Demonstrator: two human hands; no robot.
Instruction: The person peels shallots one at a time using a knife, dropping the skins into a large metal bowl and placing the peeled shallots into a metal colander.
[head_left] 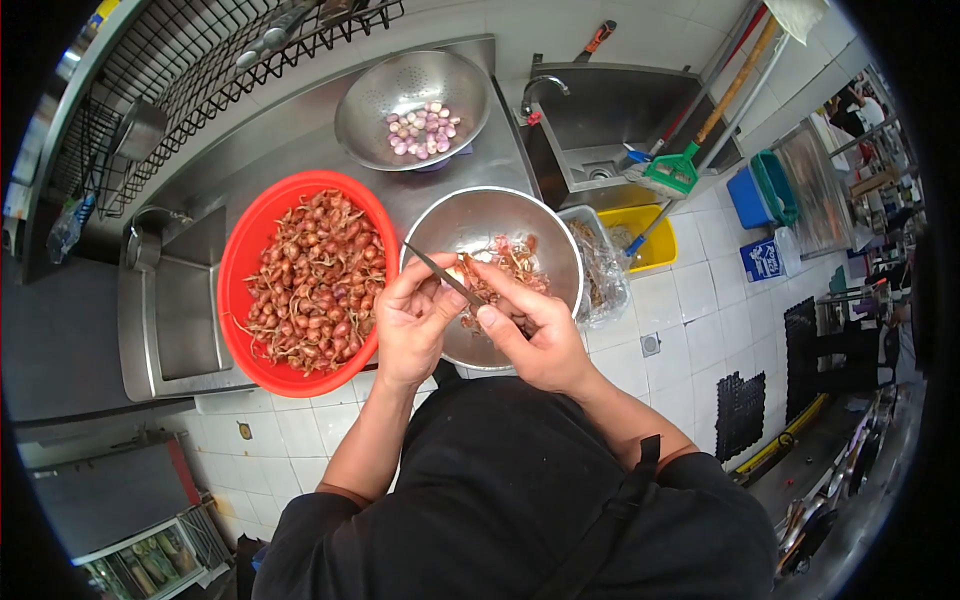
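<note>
Over steel bowl [450,222] on counter [400,190], left hand [413,322] is pinching small shallot [457,275] at fingertips. Probably part-peeled, but fingers are hiding most of it, so hard to say. Right hand [543,335] is gripping knife [432,264], blade crossing toward left hand. Loose skins [525,265] are lying in bowl. Red tub [300,384] of unpeeled shallots [315,280] is sitting just beside, colander [415,85] with peeled ones [422,130] is standing behind.

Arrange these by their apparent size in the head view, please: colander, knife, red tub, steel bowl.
1. Red tub
2. Steel bowl, partly behind the hands
3. Colander
4. Knife, judged by its visible part
</note>
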